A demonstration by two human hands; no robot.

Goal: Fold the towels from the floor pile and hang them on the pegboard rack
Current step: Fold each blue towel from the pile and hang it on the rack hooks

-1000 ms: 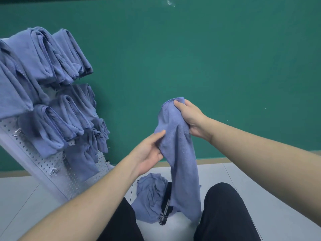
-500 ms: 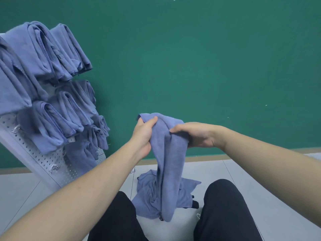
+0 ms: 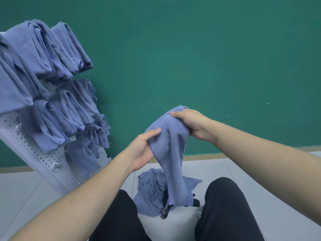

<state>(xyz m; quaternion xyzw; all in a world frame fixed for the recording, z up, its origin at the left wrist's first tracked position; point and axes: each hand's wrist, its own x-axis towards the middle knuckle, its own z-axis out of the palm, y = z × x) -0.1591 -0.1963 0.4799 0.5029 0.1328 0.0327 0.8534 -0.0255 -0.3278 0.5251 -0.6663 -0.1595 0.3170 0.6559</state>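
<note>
The person's knees (image 3: 225,211) are framing the bottom of the view, and between them the pile (image 3: 151,193) of blue towels is lying crumpled on the floor (image 3: 26,197), with something dark and striped poking out at its lower edge.

Above the pile, the towel (image 3: 171,145) in hand is hanging in a long, narrowed drape, its tail reaching down in front of the heap. The left hand (image 3: 140,150) is cupping the towel's left edge, fingers mostly straight against the cloth with the thumb lying over it. The right hand (image 3: 192,124) is gripping the top, fingers curled over the bunched upper fold.

Judging from this, the folding step is under way: the towel is being gathered lengthwise but is not yet a tidy bundle like the ones hung up. The next move probably calls for doubling the hanging tail up, squaring the edges, then reaching left.

Further off to the left, the rack (image 3: 34,159) is leaning, already carrying rows of folded towels (image 3: 57,54); bare hooks (image 3: 55,166) are showing lower down. Behind everything, a green wall (image 3: 208,58) is filling the background.
</note>
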